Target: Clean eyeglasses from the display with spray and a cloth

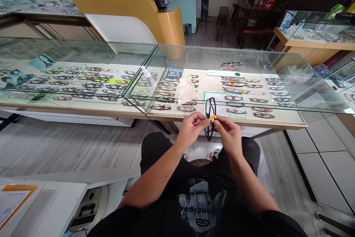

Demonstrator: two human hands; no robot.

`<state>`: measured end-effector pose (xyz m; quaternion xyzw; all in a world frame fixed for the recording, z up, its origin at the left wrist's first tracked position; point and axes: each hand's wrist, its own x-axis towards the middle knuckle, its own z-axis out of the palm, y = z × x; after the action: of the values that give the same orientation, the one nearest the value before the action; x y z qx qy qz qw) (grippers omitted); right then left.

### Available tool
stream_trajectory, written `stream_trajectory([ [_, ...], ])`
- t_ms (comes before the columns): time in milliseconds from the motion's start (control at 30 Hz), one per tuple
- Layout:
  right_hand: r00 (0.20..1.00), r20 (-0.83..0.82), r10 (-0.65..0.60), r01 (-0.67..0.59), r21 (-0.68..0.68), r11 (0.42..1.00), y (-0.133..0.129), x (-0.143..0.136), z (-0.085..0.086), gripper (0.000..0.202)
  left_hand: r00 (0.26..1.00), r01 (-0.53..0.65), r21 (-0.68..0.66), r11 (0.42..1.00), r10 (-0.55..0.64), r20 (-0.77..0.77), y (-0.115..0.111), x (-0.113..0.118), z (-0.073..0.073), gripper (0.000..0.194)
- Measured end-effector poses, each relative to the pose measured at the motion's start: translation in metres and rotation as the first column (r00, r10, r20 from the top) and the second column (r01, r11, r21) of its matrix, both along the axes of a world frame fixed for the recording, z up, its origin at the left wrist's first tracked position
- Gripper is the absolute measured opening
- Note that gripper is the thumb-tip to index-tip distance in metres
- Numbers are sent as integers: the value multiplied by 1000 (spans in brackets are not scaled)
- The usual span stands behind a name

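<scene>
Black glasses [211,114] with a yellow tag [213,117] are held on end at the near edge of the bench [280,121]. The left hand [193,128] has its fingers clamped on them from 9 o'clock, the right hand [229,133] from 3 o'clock. On the glass top, a pale cloth [187,90] lies at 11 o'clock, a white bottle [148,76] at 10.

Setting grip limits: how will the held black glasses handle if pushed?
The glasses look light, given their thin rims. Such slim parts could bend if squeezed hard. Fingertip-held between left hand and right hand, they might pivot.
</scene>
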<state>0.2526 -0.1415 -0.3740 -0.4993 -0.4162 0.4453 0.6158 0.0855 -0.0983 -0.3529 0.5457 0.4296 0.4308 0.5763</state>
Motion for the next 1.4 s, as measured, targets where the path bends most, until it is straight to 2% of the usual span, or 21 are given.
stream_trajectory([
  [133, 999, 31, -24, 24, 16, 1000, -1, -3, 0, 32, 1000, 0, -23, 1000, 0, 24, 0, 1, 1, 46],
  [333, 993, 100, -58, 50, 74, 996, -4, -10, 4, 27, 1000, -6, 10, 1000, 6, 8, -4, 2, 3, 45],
  [600, 988, 138, -63, 54, 65, 996, -7, -10, 4, 25, 1000, 10, 30, 999, -9, -23, -4, 2, 4, 43],
  [833, 999, 43, -11, 10, 8, 1000, -2, 4, 11, 25, 994, 52, 84, 995, -43, -96, -1, 3, 13, 37],
  [1033, 999, 15, 35, -35, 9, 999, -1, 14, 12, 31, 991, 85, 86, 993, -76, -106, 1, 8, 11, 38],
  [1167, 995, 86, -47, 45, 30, 999, -2, 24, 11, 30, 993, 79, 68, 995, -73, -88, 2, 6, 14, 38],
  [1233, 969, 194, -151, 140, 70, 988, -2, 27, 10, 29, 994, 84, 53, 995, -79, -81, 2, 4, 17, 39],
  [1333, 845, 403, -351, 291, 203, 935, -2, 28, 11, 25, 992, 94, 40, 995, -90, -91, 0, 4, 19, 40],
  [1400, 760, 509, -404, 298, 279, 913, -4, 26, 13, 24, 991, 83, 54, 995, -77, -106, 0, 4, 19, 40],
])
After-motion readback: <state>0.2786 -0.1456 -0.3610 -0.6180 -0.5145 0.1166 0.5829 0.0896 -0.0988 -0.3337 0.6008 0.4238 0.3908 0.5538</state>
